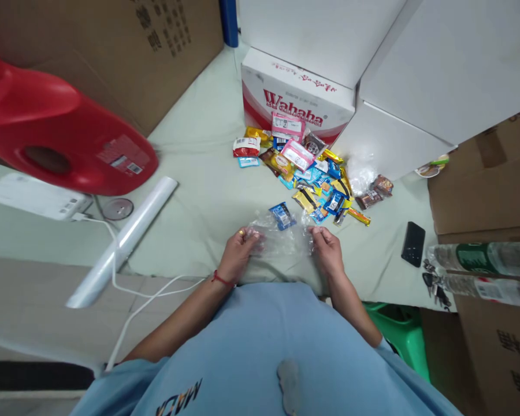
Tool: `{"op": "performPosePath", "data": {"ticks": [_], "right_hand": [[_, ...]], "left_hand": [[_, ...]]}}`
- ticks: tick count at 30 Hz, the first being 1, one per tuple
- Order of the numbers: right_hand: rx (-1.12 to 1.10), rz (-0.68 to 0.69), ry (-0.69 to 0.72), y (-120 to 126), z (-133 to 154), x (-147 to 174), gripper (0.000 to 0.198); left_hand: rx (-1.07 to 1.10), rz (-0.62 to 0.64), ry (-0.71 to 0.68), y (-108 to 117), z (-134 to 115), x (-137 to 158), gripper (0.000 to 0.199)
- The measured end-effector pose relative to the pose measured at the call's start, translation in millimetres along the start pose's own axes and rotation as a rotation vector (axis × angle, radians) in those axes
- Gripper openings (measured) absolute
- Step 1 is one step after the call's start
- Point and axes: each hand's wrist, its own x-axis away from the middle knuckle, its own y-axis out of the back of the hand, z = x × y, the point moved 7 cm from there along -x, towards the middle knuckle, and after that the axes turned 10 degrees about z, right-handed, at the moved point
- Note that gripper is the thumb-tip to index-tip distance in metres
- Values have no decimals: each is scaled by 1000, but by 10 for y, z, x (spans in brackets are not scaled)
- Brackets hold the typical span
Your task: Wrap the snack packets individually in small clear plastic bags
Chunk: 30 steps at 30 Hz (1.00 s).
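Note:
My left hand (pixel 239 251) and my right hand (pixel 327 248) pinch opposite ends of a clear plastic bag (pixel 281 241), stretched between them low over the cloth. At the bag's far edge is a small blue snack packet (pixel 282 215); I cannot tell whether it lies inside or behind the film. Beyond my hands spreads a heap of small wrapped snacks (pixel 307 167) in yellow, blue, pink and brown. Crumpled clear plastic (pixel 361 173) rests at the heap's right side, with brown packets (pixel 369 199) beside it.
A white and red Wahaba carton (pixel 294 86) stands behind the heap. To the left are a red jug (pixel 69 133), a plastic film roll (pixel 125 237) and a white power strip (pixel 37 196) with a cable. A phone (pixel 413 244), keys (pixel 435 289) and plastic bottles (pixel 485 258) lie right.

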Motion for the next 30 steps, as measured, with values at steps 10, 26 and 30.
{"op": "performPosePath", "data": {"ticks": [10, 26, 30], "right_hand": [[-299, -139, -111, 285, -148, 201, 51], [-502, 208, -238, 14, 229, 234, 45], [-480, 212, -215, -69, 366, 214, 48]], "left_hand": [[-42, -102, -83, 129, -100, -49, 51], [-902, 218, -720, -512, -663, 287, 27], [-897, 500, -649, -960, -547, 262, 43]]}}
